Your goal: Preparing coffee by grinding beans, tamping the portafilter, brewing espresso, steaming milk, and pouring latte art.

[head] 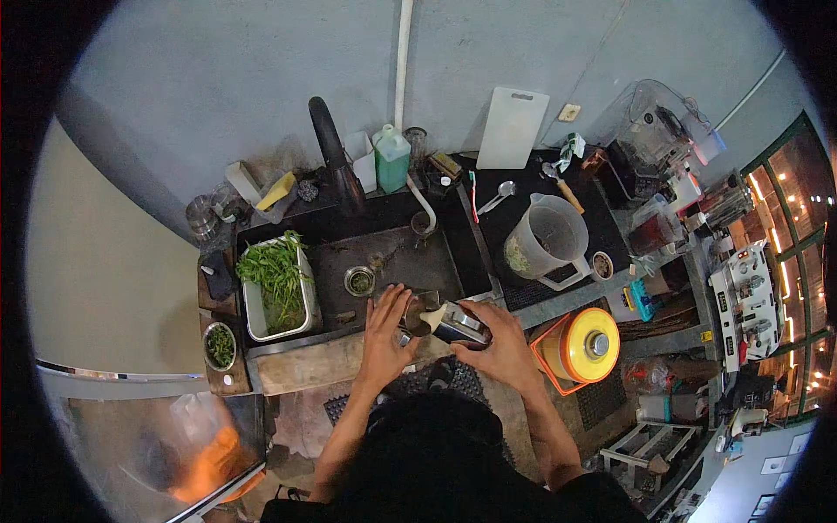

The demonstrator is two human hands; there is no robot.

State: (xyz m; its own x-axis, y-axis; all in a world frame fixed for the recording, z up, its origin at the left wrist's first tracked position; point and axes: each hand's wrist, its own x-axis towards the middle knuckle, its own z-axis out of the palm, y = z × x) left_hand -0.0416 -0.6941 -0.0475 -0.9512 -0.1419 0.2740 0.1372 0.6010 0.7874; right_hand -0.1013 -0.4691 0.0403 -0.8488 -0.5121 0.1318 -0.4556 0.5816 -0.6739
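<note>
My left hand [384, 340] is around a small brownish, shiny cup [417, 317] over the sink's front edge. My right hand [495, 341] grips a boxy container [463, 321] with a dark side and a shiny metallic face, tilted toward the cup. Something cream-coloured [433, 318] lies between the two; whether it is a spout or a liquid I cannot tell. Beyond my hands, a small round metal strainer or cup [359, 281] with green bits sits in the dark sink [405, 255]. A white tub [312, 320] of leafy green stems stands at the sink's left.
A plastic measuring jug [556, 229] and a small cup [602, 265] stand on the right counter. Nearer is an orange drinks jug with a yellow lid [592, 345]. A black faucet [333, 150] and green liquid bottle [392, 160] stand behind. A bowl of leaves [220, 345] sits left.
</note>
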